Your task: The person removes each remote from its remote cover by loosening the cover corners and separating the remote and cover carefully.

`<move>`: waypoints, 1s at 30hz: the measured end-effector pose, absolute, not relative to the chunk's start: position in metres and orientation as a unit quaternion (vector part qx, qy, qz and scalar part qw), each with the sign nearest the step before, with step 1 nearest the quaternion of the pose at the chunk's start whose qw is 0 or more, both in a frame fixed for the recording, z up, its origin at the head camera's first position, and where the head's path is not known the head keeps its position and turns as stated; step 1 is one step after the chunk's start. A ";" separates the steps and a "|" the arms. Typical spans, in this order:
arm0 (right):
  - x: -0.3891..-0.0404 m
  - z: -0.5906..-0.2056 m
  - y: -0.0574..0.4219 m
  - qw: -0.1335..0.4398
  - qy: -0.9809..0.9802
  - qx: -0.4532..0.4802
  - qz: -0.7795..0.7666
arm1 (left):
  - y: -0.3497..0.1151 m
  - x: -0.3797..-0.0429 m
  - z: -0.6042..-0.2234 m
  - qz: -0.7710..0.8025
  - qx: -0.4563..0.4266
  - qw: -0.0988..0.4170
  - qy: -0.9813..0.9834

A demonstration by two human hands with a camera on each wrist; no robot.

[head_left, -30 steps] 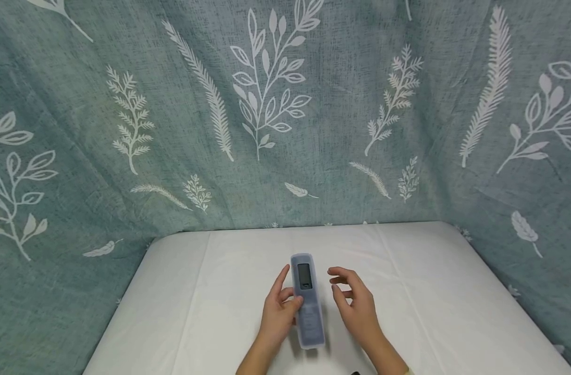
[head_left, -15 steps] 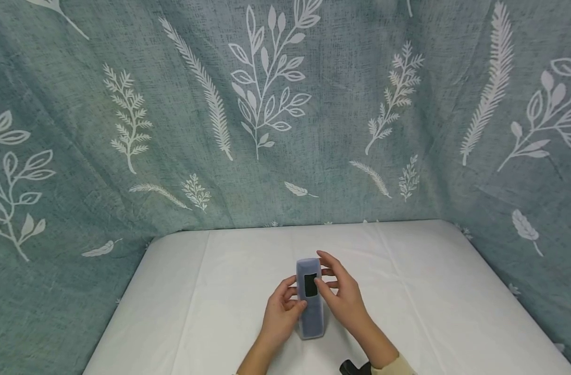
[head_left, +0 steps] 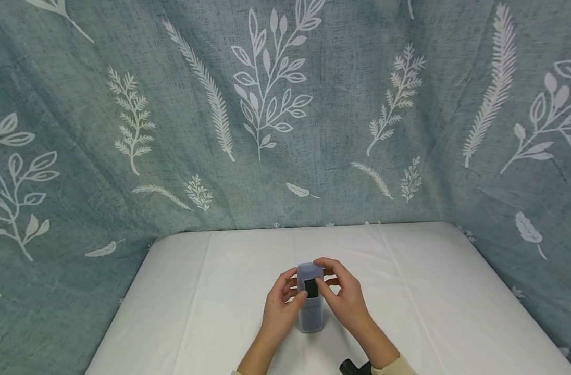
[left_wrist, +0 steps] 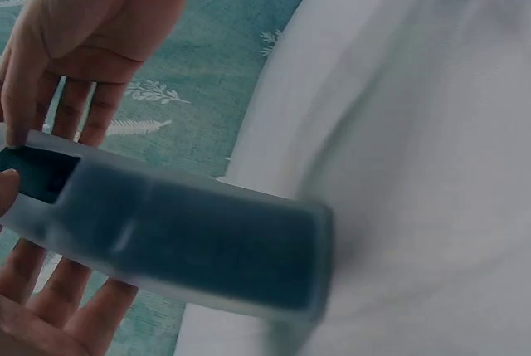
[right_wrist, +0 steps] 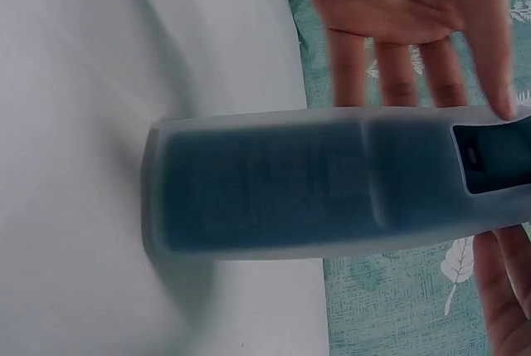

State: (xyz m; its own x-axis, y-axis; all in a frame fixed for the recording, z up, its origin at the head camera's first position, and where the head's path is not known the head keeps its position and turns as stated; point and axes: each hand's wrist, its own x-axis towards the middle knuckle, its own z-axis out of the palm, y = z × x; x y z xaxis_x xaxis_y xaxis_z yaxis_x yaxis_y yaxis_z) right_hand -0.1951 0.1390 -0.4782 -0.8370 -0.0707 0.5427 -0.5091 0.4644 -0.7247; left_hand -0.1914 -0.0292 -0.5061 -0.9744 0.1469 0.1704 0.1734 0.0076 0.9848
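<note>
A remote control [head_left: 311, 315] in a translucent bluish sleeve is held upright and tilted over the white table, its dark screen window towards the far end. My left hand [head_left: 280, 310] grips its left side, thumb on the front and fingers around the edge. On the opposite side, my right hand [head_left: 347, 299] pinches the far end, with its thumb beside the window. The left wrist view shows the sleeved remote [left_wrist: 191, 231] lengthwise between both hands. In the right wrist view the sleeve [right_wrist: 274, 186] covers the near end; whether that end touches the table cannot be told.
A white cloth [head_left: 220, 291] covers the table. Behind and beside it hangs a green curtain [head_left: 327, 156] with white leaf prints. A black object [head_left: 355, 367] sits by the right wrist, next to a pale sleeve [head_left: 394, 366].
My right hand has come in from the right and taken hold of the remote's far end. The remote has moved slightly right and been tilted more upright. My left hand keeps its grip.
</note>
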 end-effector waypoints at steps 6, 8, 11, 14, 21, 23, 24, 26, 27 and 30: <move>-0.194 -0.479 0.137 0.233 -0.825 0.191 0.479 | -0.028 -0.195 -0.491 -0.682 -0.133 0.057 -0.717; -0.194 -0.479 0.137 0.236 -0.824 0.193 0.477 | -0.029 -0.196 -0.486 -0.669 -0.150 0.070 -0.724; -0.194 -0.479 0.137 0.240 -0.823 0.194 0.477 | -0.029 -0.198 -0.481 -0.653 -0.177 0.082 -0.731; -0.194 -0.481 0.138 0.242 -0.823 0.192 0.477 | -0.029 -0.200 -0.480 -0.643 -0.188 0.085 -0.737; -0.193 -0.484 0.138 0.249 -0.823 0.190 0.473 | -0.025 -0.197 -0.484 -0.669 -0.167 0.072 -0.721; -0.193 -0.485 0.139 0.251 -0.822 0.189 0.476 | -0.024 -0.197 -0.486 -0.675 -0.165 0.075 -0.715; -0.193 -0.486 0.139 0.253 -0.820 0.189 0.477 | -0.024 -0.197 -0.487 -0.677 -0.166 0.076 -0.713; -0.193 -0.487 0.138 0.258 -0.817 0.190 0.479 | -0.024 -0.197 -0.490 -0.681 -0.166 0.079 -0.709; -0.193 -0.488 0.138 0.263 -0.815 0.192 0.480 | -0.024 -0.197 -0.491 -0.684 -0.166 0.079 -0.706; -0.194 -0.489 0.138 0.279 -0.805 0.202 0.482 | -0.024 -0.197 -0.495 -0.692 -0.170 0.081 -0.697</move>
State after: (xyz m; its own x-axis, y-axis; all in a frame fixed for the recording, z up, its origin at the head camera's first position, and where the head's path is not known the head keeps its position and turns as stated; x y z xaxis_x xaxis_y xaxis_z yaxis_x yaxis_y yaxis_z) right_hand -0.1938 0.1380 -0.4894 -0.7623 -0.0563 0.6448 -0.5948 0.4536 -0.6636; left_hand -0.1972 -0.0239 -0.4954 -0.9290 0.1246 0.3485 0.3494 -0.0153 0.9369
